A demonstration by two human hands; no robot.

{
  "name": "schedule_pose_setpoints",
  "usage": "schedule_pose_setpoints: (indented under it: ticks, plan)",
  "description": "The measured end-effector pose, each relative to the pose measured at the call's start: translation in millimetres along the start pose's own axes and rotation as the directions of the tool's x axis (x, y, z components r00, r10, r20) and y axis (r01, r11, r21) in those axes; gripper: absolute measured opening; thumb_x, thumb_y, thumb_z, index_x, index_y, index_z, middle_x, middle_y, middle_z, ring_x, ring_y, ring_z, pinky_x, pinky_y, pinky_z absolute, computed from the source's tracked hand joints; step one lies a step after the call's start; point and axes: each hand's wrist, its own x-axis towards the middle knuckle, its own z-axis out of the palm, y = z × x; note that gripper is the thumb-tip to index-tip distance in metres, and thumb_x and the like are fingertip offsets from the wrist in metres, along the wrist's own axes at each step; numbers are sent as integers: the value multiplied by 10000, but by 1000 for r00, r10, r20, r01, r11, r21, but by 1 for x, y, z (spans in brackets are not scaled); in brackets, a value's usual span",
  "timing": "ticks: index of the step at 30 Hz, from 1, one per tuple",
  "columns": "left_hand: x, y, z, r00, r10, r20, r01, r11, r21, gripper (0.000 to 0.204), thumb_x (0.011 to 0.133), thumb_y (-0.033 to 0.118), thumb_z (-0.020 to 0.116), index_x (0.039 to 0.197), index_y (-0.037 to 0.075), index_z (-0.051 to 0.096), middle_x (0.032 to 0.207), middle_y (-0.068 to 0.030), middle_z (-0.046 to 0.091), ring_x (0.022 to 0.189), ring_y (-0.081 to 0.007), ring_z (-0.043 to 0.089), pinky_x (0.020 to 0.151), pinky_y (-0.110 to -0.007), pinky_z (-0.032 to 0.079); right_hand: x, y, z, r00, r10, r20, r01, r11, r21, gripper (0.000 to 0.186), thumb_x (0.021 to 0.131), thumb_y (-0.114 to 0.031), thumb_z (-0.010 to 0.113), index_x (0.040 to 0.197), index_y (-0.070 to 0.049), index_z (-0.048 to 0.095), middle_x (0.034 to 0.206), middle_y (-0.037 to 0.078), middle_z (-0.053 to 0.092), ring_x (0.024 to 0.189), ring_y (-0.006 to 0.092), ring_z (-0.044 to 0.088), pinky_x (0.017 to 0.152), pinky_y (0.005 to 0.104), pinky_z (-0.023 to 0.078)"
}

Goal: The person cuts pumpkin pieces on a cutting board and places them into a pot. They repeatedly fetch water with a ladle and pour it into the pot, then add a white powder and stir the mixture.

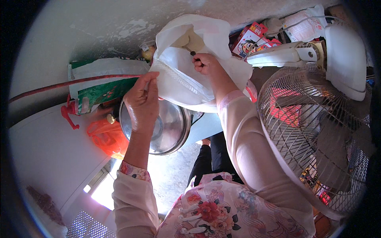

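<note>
Above the steel bowl, a white sack hung with its mouth pulled open. The left hand pinched the near rim of the sack between thumb and fingertips, closed on the cloth edge, apparently so the opening stayed wide and taut over the bowl. The right hand reached into the mouth from the far side of the bowl, its fingers curled shut around a dark handle; what the handle belonged to was hidden inside the sack, though a pale rounded shape showed beyond it. Holding the sack directly above the bowl looked like a way to catch whatever came out.

The sack was white woven material, soft and creased, with a mesh-textured band along the near lip and a folded-over top. Its lower part sagged against the bowl's rim.

Left of the bowl lay a green printed bag with a white top, and a red cord ran across it. Below that, beside the bowl, sat an orange plastic bag. Right of the bowl stood a white electric fan with a wire cage, well apart from both hands. Beyond the sack, a colourful printed carton leaned against the wall.
</note>
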Motion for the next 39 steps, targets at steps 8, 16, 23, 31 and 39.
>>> schedule_pose_setpoints:
  ticks: [8, 16, 23, 31, 39]
  plan:
    - [2, -6, -2, 1000, 21, -14, -21, 999, 47, 117, 817, 25, 534, 904, 26, 612, 631, 52, 519, 503, 13, 395, 438, -151, 326, -11, 0, 8, 992, -79, -96, 75, 996, -46, 107, 721, -22, 502, 643, -48, 434, 559, 40, 435, 376, 97, 342, 353, 256, 244]
    - [4, 8, 5, 1000, 1, -28, -4, 995, -96, 119, 814, 21, 534, 908, 18, 608, 636, 48, 521, 503, 10, 394, 440, -150, 318, -59, 5, 17, 961, -188, -204, 159, 975, -154, 142, 697, -13, 492, 588, -42, 407, 504, 44, 399, 378, 124, 345, 353, 288, 259]
    - [3, 8, 4, 998, 18, -65, -21, 998, -51, 130, 799, 18, 544, 907, 37, 613, 606, 43, 514, 486, 6, 382, 434, -160, 312, -114, 16, 8, 968, -205, -148, 175, 965, -195, 100, 713, -27, 473, 621, -29, 434, 522, 39, 405, 374, 99, 343, 335, 267, 243]
    - [-2, -2, 3, 997, -1, -72, -7, 995, -102, 121, 799, 33, 537, 893, 40, 613, 564, 31, 487, 465, -5, 359, 416, -182, 306, -160, 22, 17, 964, -222, -143, 178, 946, -272, 95, 707, -19, 470, 620, -14, 431, 525, 39, 402, 365, 98, 335, 328, 264, 241]
    - [-9, 10, 4, 999, -42, -1, 42, 999, 21, 132, 825, 24, 517, 931, 17, 596, 766, 2, 582, 622, -41, 510, 521, -183, 426, -87, 11, 18, 927, -332, -175, 239, 883, -405, 113, 684, 3, 483, 591, -22, 424, 514, 55, 420, 364, 127, 345, 330, 275, 238]
